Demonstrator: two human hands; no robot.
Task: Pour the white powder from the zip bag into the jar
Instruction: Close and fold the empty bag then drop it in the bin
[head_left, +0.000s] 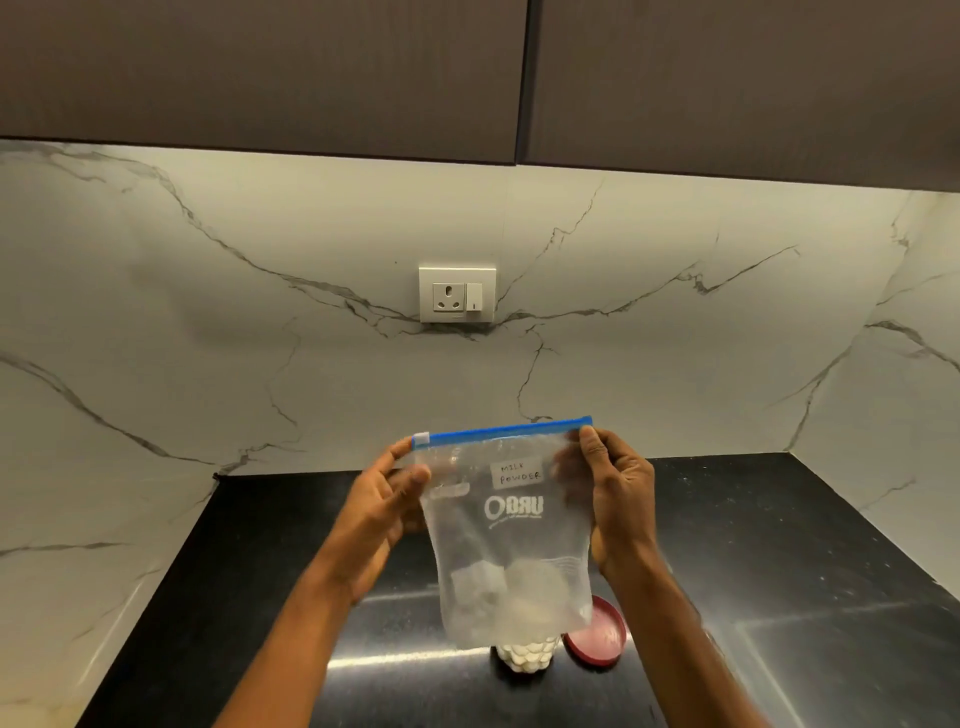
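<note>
2 hands, left hand (382, 512) and right hand (613, 499), hold the near-empty zip bag (506, 535) upright by its top corners above the jar (525, 657) at 6 o'clock, so pouring looks mostly done.

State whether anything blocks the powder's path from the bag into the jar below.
Yes: the zip bag looks zipped shut along its blue strip. The jar beneath has its red lid off, lying beside it.

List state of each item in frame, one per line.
Bag: held upright by both top corners, zip looks closed, looks nearly empty.
Left hand: gripping the bag.
Right hand: gripping the bag.
Jar: open, powder inside, mostly hidden.
Lid: off, on counter.
</note>
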